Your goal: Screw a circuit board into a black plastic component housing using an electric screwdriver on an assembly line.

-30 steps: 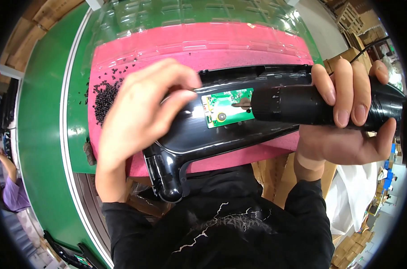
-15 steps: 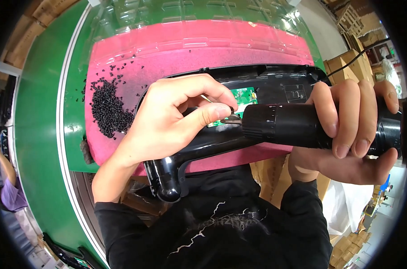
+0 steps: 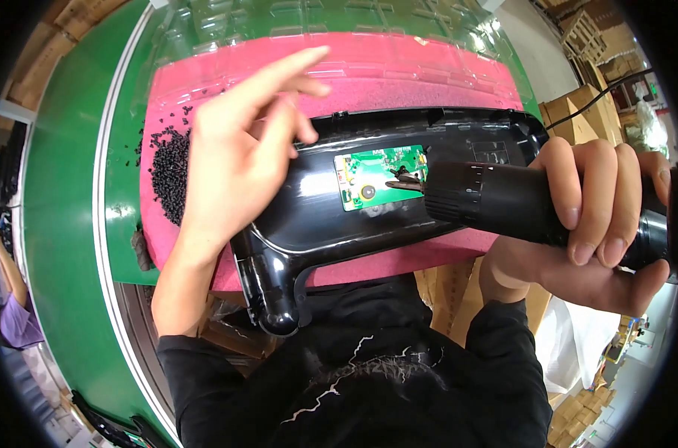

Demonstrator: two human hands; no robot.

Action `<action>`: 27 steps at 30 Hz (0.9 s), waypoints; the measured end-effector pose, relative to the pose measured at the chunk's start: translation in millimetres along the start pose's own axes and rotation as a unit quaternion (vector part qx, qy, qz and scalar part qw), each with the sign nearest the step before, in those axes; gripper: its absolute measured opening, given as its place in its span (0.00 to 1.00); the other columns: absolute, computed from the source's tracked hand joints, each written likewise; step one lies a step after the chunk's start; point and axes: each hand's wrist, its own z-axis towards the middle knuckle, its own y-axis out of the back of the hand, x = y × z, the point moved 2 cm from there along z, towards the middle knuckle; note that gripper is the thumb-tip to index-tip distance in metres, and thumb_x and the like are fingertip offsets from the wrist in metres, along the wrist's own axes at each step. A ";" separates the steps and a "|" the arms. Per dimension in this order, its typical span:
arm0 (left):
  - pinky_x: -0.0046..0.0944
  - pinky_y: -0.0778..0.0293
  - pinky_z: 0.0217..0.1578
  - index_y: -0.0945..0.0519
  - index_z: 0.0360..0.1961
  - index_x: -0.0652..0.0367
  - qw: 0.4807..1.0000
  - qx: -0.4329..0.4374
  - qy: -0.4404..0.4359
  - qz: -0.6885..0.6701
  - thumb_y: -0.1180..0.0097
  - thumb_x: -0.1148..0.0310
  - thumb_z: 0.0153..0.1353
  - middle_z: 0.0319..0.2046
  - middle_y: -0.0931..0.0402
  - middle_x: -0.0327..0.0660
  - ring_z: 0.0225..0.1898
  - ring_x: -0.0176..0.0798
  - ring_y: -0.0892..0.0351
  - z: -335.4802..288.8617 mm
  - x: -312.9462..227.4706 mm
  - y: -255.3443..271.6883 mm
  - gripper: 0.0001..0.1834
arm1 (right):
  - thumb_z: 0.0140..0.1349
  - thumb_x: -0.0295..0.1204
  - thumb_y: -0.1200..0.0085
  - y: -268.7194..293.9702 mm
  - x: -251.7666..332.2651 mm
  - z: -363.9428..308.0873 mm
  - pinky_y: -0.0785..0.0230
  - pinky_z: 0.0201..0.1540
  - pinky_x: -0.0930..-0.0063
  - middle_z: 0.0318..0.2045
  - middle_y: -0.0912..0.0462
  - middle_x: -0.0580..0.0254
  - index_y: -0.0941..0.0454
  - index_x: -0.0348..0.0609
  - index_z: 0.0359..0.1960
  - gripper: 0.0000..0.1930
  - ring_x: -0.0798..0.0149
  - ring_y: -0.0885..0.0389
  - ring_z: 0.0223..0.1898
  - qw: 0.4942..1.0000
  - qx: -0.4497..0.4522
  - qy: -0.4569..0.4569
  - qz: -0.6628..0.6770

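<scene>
Your right hand (image 3: pixel 596 198) grips driver (image 3: pixel 496 196); left of grip, bit (image 3: pixel 406 184) over board (image 3: pixel 367 173). Left hand (image 3: pixel 238 155): fingers parted, near screws (image 3: pixel 169 176).

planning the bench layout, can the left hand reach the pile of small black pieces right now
Probably yes: the left hand is open, with nothing visible held, and overlaps the pile of small black pieces in view; nothing seems to block it.

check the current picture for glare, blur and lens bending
Head view: bright glare whitens the glossy black shell just left of the green circuit board; head view: the left hand looks slightly blurred; head view: the white strip along the left bows outward, and the picture's corners go black.
</scene>
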 end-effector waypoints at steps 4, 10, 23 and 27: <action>0.34 0.22 0.38 0.20 0.56 0.68 0.957 0.245 -0.107 -0.115 0.45 0.75 0.67 0.44 0.16 0.48 0.39 0.35 0.18 -10.6 -9.0 -17.1 0.17 | 0.53 0.37 0.36 -0.4 0.5 -1.1 0.37 0.36 0.76 0.22 0.26 0.74 0.30 0.47 0.46 0.22 0.75 0.28 0.22 1.000 -0.010 -0.001 -0.006; 0.43 0.20 0.42 0.18 0.42 0.70 0.933 0.287 -0.215 0.020 0.37 0.80 0.57 0.38 0.17 0.51 0.40 0.51 0.16 -12.9 -9.7 -19.4 0.11 | 0.57 0.40 0.38 5.5 1.3 -4.5 0.34 0.34 0.77 0.23 0.24 0.72 0.33 0.44 0.49 0.24 0.74 0.26 0.22 0.998 0.032 -0.020 -0.046; 0.38 0.24 0.29 0.19 0.32 0.62 0.893 0.163 -0.382 0.170 0.34 0.78 0.44 0.25 0.22 0.38 0.29 0.39 0.19 -9.9 -2.5 -18.3 0.11 | 0.62 0.45 0.42 0.4 -11.1 -2.5 0.38 0.31 0.77 0.26 0.24 0.73 0.35 0.43 0.54 0.26 0.75 0.27 0.23 0.994 0.017 -0.060 -0.093; 0.36 0.24 0.26 0.18 0.30 0.64 0.954 0.102 -0.269 0.089 0.35 0.80 0.52 0.23 0.20 0.41 0.25 0.40 0.19 -14.0 -9.2 -16.3 0.04 | 0.61 0.44 0.42 3.6 -1.5 -2.2 0.37 0.31 0.77 0.26 0.24 0.71 0.35 0.43 0.52 0.25 0.75 0.27 0.23 0.994 -0.008 -0.041 -0.099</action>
